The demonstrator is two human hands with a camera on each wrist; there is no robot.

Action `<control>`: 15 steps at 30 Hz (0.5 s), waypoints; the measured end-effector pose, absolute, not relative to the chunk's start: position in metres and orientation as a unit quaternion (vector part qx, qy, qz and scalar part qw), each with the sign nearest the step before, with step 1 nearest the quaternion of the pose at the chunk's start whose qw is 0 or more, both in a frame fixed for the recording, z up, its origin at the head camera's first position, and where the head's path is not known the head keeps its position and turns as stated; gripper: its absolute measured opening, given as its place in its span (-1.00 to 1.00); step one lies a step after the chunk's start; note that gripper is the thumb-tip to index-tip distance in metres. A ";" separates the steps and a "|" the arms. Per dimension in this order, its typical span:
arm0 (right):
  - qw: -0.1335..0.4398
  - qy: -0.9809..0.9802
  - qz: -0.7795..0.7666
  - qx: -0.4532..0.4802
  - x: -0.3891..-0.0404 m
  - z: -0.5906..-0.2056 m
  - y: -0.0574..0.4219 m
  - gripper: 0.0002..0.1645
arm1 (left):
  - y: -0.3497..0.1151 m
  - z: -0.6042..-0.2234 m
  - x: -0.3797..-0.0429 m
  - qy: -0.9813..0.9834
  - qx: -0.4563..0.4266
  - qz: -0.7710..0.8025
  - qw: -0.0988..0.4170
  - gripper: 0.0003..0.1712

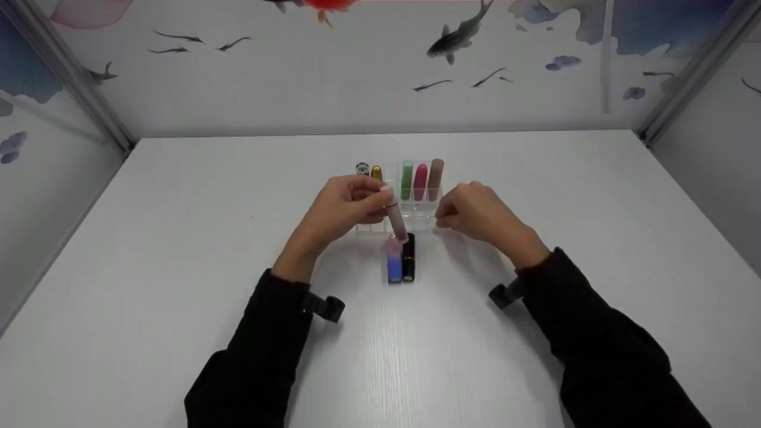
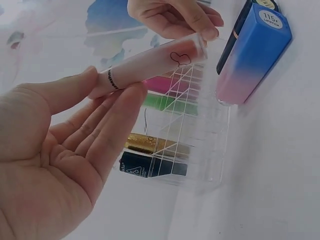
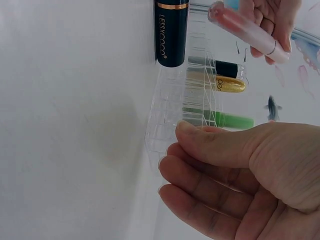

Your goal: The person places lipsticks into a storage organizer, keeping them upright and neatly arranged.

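My left hand (image 1: 351,205) pinches a slim lip gloss tube (image 2: 150,62) between thumb and fingertips. The tube has a pale cap and a pinkish-red clear body, and it tilts above the front of a clear lipstick organizer (image 1: 421,209). At the organizer's right side, my right hand (image 1: 478,214) has loosely bent fingers and no visible item in its grasp; whether it touches the organizer is unclear. Just in front, a blue-and-pink lipstick (image 1: 394,261) lies beside a black lipstick (image 1: 409,261) with a gold band.
The organizer's back slots hold a green tube (image 1: 406,178), a pink one (image 1: 421,181), a brown one (image 1: 436,178), a gold one (image 1: 376,172) and a black patterned one (image 1: 362,169). Behind the white table (image 1: 208,249) stands a printed wall panel (image 1: 333,83).
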State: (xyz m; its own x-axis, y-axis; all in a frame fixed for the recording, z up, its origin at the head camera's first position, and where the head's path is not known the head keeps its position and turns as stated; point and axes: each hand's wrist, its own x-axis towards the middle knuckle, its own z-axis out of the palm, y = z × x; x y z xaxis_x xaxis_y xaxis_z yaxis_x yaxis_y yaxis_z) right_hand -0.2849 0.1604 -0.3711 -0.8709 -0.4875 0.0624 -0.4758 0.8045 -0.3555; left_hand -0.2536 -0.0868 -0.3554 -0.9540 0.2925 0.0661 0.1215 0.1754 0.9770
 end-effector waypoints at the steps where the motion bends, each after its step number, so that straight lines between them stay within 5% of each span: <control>1: 0.016 0.950 -0.183 -0.254 -0.285 -0.371 0.161 -0.92 | -0.086 -0.356 -0.254 0.751 0.137 0.644 0.052 -0.63; 7: 0.019 0.950 -0.183 -0.252 -0.284 -0.370 0.160 -0.92 | -0.083 -0.358 -0.256 0.694 0.139 0.706 -0.022 -0.59; 15: 0.027 0.952 -0.179 -0.248 -0.285 -0.370 0.159 -0.91 | -0.080 -0.361 -0.257 0.689 0.134 0.711 -0.031 -0.60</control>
